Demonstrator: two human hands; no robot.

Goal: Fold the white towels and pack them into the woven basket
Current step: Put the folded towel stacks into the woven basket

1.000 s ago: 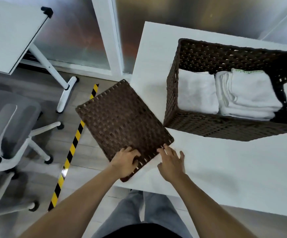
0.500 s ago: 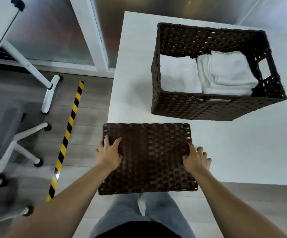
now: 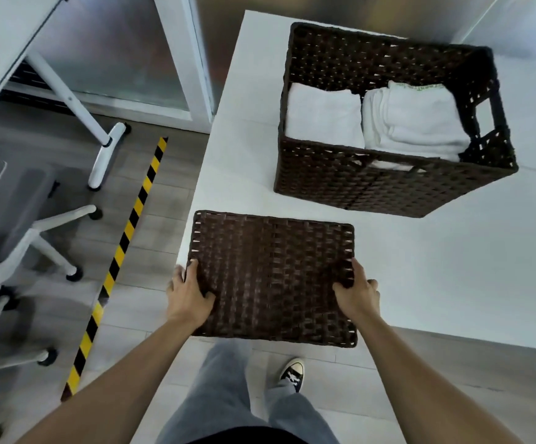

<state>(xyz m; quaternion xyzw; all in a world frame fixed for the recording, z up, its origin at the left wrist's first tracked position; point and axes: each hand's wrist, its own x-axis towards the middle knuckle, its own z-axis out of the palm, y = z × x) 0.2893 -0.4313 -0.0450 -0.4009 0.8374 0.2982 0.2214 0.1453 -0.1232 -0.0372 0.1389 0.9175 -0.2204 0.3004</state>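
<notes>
A: Report the near field first.

B: The person's legs in grey trousers (image 3: 228,395) and one dark sneaker (image 3: 292,373) stand on the floor at the near edge of the white counter (image 3: 452,283).

A: State of each hand?

B: The left hand (image 3: 188,293) grips the left edge of the flat woven lid (image 3: 273,277): thumb on top, fingers curled over the edge. The right hand (image 3: 354,291) grips the right edge the same way. The lid lies level over the counter's near-left corner, its near and left portions overhanging the floor. Whether it touches the counter surface cannot be determined.

A: Position of the task items?

B: The woven basket (image 3: 388,187) stands on the counter beyond the lid, apart from it, open at the top. Inside, a folded white towel (image 3: 322,118) occupies the left portion; a stack of folded white towels (image 3: 417,123) occupies the right portion, the two touching side by side.

A: Surroundings?

B: On the floor to the left runs a strip of yellow-black tape (image 3: 125,238). Further left stands a grey office chair (image 3: 13,219). Beyond it is a second white table (image 3: 7,36) on a wheeled leg.
</notes>
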